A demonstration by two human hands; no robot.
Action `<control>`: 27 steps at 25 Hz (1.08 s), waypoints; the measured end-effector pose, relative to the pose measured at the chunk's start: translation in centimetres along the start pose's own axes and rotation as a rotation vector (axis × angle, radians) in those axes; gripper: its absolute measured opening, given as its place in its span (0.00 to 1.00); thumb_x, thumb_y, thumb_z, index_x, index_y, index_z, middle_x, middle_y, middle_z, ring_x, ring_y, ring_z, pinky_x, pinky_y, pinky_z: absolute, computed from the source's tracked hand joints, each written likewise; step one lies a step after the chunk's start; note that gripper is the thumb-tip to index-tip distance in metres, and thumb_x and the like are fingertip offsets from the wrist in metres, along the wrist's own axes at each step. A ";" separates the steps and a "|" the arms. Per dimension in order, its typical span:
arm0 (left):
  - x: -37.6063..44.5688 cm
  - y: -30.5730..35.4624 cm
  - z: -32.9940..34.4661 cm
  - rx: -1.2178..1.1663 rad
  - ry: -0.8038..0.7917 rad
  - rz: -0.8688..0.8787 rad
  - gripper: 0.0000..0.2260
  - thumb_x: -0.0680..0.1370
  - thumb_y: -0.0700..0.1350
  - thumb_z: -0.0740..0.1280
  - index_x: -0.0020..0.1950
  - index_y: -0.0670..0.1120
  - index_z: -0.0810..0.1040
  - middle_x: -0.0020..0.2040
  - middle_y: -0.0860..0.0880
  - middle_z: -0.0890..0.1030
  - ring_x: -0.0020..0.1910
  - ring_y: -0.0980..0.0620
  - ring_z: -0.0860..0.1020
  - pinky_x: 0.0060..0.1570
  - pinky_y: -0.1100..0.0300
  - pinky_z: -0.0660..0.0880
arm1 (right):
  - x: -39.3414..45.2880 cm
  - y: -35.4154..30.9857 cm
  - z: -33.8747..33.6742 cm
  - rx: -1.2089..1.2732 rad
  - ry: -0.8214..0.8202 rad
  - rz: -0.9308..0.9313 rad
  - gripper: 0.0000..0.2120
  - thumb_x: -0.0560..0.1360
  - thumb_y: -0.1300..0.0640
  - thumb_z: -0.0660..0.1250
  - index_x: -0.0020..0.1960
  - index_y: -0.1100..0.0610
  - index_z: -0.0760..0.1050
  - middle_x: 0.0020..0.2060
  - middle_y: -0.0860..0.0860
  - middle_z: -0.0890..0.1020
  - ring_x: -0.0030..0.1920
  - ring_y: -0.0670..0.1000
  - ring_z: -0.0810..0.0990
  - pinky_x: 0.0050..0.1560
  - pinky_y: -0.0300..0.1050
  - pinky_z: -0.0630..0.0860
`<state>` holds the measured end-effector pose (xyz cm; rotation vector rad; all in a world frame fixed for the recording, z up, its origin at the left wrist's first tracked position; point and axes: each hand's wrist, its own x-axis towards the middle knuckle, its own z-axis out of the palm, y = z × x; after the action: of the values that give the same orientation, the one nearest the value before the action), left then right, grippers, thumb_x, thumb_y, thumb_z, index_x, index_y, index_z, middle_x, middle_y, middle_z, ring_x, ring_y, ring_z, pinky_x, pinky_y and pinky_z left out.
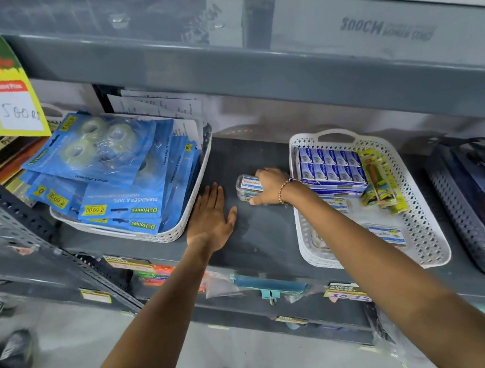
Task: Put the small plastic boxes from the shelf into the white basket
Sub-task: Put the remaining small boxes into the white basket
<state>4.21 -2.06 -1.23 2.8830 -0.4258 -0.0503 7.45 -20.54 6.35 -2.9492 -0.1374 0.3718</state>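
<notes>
In the middle of the frame, the right hand (pixel 268 187) was curled around a small plastic box (pixel 247 187) that stood on the dark grey shelf (pixel 259 236). The fingers came over the far side of the box and the thumb pressed on the near side, so the hand was closed on it. The box was clear, with rounded corners, and it carried a white label with a blue border and small red and blue print on its top. I could not read the print. A bead bracelet (pixel 285 189) was around the wrist of this hand.

The left hand (pixel 211 214) lay flat on the bare shelf, just left of the box, with the fingers straight and together. It held nothing.

The white basket (pixel 432 241) stood at the right of the centre, just beside the box. It had perforated walls and a handle at the far end. Inside it, near the front, lay two more clear boxes (pixel 387 234) with the same kind of label. At the back of the basket was a stack of blue and white cartons (pixel 331 167), and yellow packets (pixel 381 180) lay to their right.

At the left of the frame, another white basket (pixel 196 216) held blue tape packs (pixel 107 175).
</notes>
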 end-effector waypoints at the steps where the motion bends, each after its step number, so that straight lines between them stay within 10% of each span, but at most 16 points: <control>1: 0.0 0.0 0.0 0.001 -0.003 0.001 0.31 0.80 0.59 0.45 0.79 0.44 0.45 0.80 0.47 0.47 0.79 0.51 0.44 0.76 0.56 0.41 | -0.1 -0.1 0.0 0.009 -0.004 0.013 0.30 0.62 0.44 0.75 0.57 0.59 0.72 0.55 0.58 0.80 0.53 0.59 0.79 0.52 0.47 0.75; 12: 0.0 -0.1 -0.1 0.024 -0.020 0.000 0.32 0.81 0.60 0.44 0.79 0.43 0.44 0.80 0.47 0.47 0.79 0.50 0.45 0.77 0.54 0.44 | -3.1 -0.9 -4.2 0.136 0.001 0.031 0.24 0.59 0.50 0.77 0.52 0.57 0.76 0.50 0.56 0.82 0.46 0.56 0.80 0.40 0.41 0.72; 18: 0.0 -0.2 0.0 0.041 -0.025 0.007 0.31 0.81 0.59 0.44 0.79 0.43 0.45 0.80 0.47 0.46 0.79 0.50 0.44 0.77 0.54 0.43 | -11.7 7.4 -9.2 0.197 -0.100 0.018 0.28 0.63 0.53 0.78 0.60 0.54 0.73 0.55 0.49 0.80 0.54 0.53 0.80 0.53 0.41 0.75; 27: 0.3 -0.2 0.2 0.073 -0.025 -0.003 0.31 0.80 0.60 0.43 0.79 0.43 0.45 0.80 0.47 0.47 0.79 0.50 0.46 0.77 0.54 0.44 | -14.6 18.8 -6.5 0.208 -0.116 0.304 0.24 0.61 0.57 0.80 0.54 0.57 0.75 0.50 0.54 0.82 0.45 0.51 0.79 0.46 0.45 0.77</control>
<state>4.54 -1.97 -1.50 2.9576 -0.4372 -0.0732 -3.64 -41.61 12.72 -2.7416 0.3197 0.5608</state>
